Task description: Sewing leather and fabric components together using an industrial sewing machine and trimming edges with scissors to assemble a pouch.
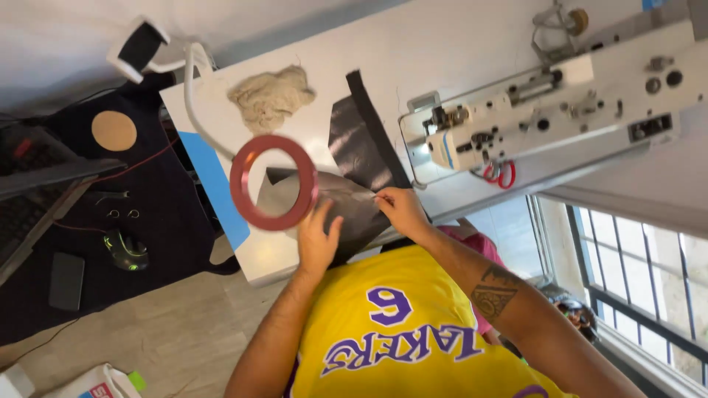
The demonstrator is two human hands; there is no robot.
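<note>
Two hands work dark fabric at the near edge of a white sewing desk.

The left hand (318, 243) lies flat, fingers together, on the dark fabric piece (354, 199) beside a red tape ring (273, 182); the right hand (402, 210) pinches the fabric's edge near the sewing machine (546, 110). The fabric looks thin, limp and light, probably best held at its edges. A cream cloth wad (270, 96) lies toward the far corner.

a white tabletop (413, 66) stands on a pale wood-plank floor (169, 332); beside it a black desk (158, 221), and daylight enters a barred window (634, 287) at one side.
</note>
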